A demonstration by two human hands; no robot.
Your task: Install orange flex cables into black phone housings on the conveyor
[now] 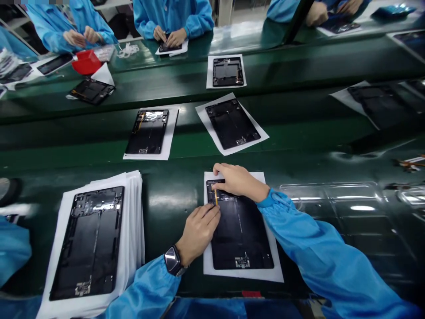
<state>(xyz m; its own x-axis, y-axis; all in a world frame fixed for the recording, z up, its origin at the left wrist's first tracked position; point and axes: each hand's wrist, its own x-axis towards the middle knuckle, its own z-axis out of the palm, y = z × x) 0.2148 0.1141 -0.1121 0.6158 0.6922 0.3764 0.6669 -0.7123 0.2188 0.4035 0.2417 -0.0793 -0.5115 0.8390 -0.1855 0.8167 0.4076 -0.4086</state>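
Observation:
In the head view, an open black tablet housing [244, 235] lies on a white sheet [275, 272] in front of me. An orange ribbon cable [216, 196] runs along its upper left edge. My left hand [201, 228], a watch on its wrist, has its fingertips together at the cable's lower end. From above, my right hand [241, 180] reaches over the housing's top edge, thumb and fingers closed at the cable's upper end. The fingers partly hide the housing's top corner and both cable ends.
On my left another housing [89, 243] rests on a stack of white sheets [134, 212]. Two housings [148, 133] [232, 124] lie ahead on sheets. A clear plastic tray [335, 195] is at right. Co-workers in blue sleeves [199, 17] work across the green bench.

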